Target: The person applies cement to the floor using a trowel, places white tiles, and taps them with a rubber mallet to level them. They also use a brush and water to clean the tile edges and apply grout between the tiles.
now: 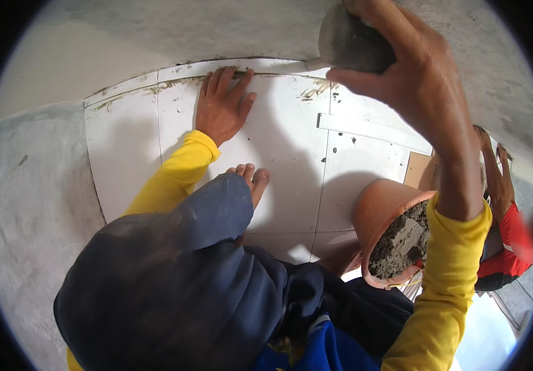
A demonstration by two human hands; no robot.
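My left hand [223,102] lies palm down, fingers stretched and slightly apart, at the seam between a large white floor tile [124,142] and a narrow white tile strip [186,71] along the wall's foot. Grey mortar smears mark that seam. High at the right, my right hand [411,62] is wrapped round a dark grey, rounded block [353,42], held against or close to the wall; its kind is unclear. A small pale end [317,63] shows below the block. The right fingertips partly leave the picture.
My bare foot [255,180] rests on the tiles. An orange bucket [371,210] of wet mortar [401,244] stands tilted by my right forearm. A long white strip [371,131] and brown board [419,171] lie beyond. A co-worker in red [513,238] reaches toward the wall at far right.
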